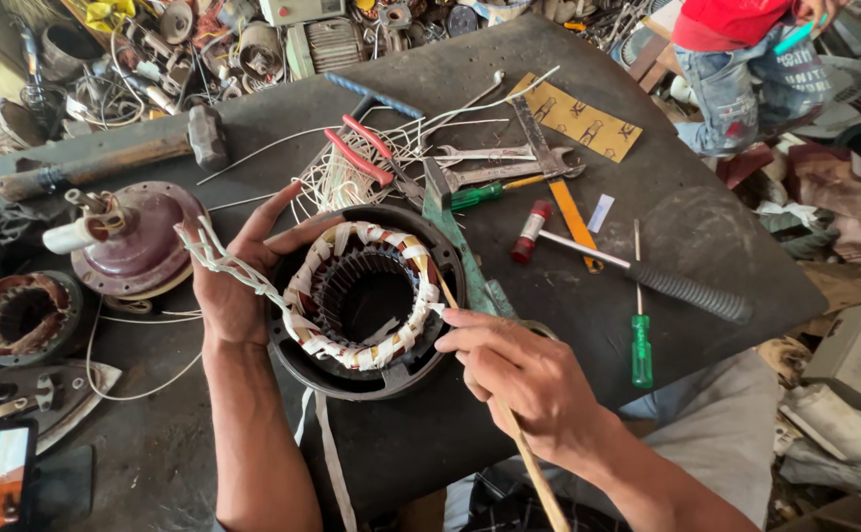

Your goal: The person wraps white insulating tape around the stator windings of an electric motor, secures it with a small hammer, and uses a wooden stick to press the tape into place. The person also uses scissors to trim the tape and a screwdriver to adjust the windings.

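A round black motor stator with copper windings wrapped in white tape lies on the dark worktable. My left hand cups its left rim, thumb on the windings, with a bundle of white sleeved wires running across the fingers. My right hand sits at the stator's right rim, pinching the white tape on the winding and holding a thin wooden stick that runs back toward me.
Around the stator lie red-handled pliers, a small hammer, two green screwdrivers, wrenches, a sledgehammer, a maroon motor cover and another stator. A person in a red top stands at the far right corner.
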Demonstrator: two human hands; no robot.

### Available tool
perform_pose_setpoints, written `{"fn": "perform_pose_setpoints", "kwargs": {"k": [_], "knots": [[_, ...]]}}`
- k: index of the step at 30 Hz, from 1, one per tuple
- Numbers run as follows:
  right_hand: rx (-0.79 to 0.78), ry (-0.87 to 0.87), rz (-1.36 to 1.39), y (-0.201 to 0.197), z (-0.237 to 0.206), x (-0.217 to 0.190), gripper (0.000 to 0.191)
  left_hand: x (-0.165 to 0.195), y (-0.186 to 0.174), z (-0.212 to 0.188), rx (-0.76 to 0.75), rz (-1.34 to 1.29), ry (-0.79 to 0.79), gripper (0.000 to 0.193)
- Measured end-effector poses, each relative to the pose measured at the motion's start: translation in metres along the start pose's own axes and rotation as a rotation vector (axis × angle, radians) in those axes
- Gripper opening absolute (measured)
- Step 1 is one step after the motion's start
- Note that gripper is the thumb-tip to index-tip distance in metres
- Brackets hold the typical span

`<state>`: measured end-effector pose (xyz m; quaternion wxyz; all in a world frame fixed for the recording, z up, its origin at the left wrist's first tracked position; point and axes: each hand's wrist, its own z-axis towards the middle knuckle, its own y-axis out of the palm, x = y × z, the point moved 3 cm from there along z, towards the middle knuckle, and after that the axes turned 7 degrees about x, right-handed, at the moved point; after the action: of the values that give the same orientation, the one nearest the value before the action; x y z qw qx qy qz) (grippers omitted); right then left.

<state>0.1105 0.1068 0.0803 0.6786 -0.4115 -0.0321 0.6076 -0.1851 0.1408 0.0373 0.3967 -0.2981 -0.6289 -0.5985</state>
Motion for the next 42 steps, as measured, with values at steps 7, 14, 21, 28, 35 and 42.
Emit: {"fn": "perform_pose_setpoints", "kwargs": {"k": [7,14,21,28,35,42], "knots": [[0.268,0.180,0.268,-0.025,-0.022,0.018,0.016,-0.001,0.000,0.000,-0.035,0.000,0.014,0.120],[0.221,0.218,-0.265,-0.050,-0.013,0.098,0.023,-0.005,-0.004,0.004,-0.037,-0.032,0.021,0.114],[-0.109,0.206,-0.362,-0.029,0.051,0.126,0.031,-0.006,-0.004,0.006,-0.066,0.025,0.046,0.107],[-0.163,-0.234,0.446,0.036,0.161,0.091,0.058,-0.003,0.000,0.004,-0.066,-0.025,0.016,0.111],[-0.342,-0.383,0.457,0.090,0.167,0.051,0.060,-0.004,0.002,0.003,-0.114,-0.090,-0.004,0.113],[-0.209,-0.146,0.314,0.091,0.164,0.078,0.099,-0.005,-0.002,0.006,-0.103,-0.030,0.034,0.115]]}}
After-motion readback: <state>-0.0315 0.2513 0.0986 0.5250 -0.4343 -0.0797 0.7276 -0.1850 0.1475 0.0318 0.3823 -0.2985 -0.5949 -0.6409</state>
